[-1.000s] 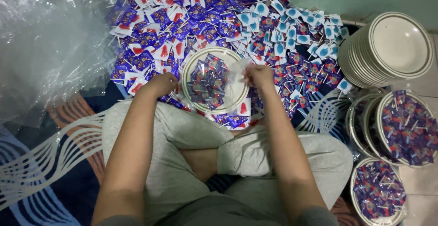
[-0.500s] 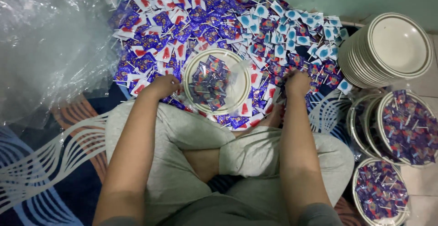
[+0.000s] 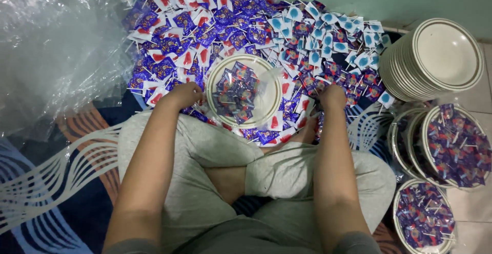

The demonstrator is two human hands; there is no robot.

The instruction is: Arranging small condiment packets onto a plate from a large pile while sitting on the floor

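A cream plate (image 3: 267, 82) with several wrapped lollipops (image 3: 234, 92) on it sits in front of my crossed legs, with clear plastic film over it. My left hand (image 3: 183, 95) rests at the plate's left rim, fingers curled into the lollipop pile (image 3: 205, 33). My right hand (image 3: 333, 96) is down in the loose lollipops to the right of the plate, fingers bent among them. Whether either hand grips a lollipop is hidden by the fingers.
A stack of cream plates (image 3: 435, 59) stands at the right. Below it sit filled, film-covered plates of lollipops (image 3: 456, 146) and another (image 3: 423, 218). A heap of clear plastic film (image 3: 51, 49) lies at the left on a patterned rug (image 3: 51, 182).
My right hand left the plate's upper right rim and moved right and down into the loose lollipops. The left hand stayed at the plate's left side.
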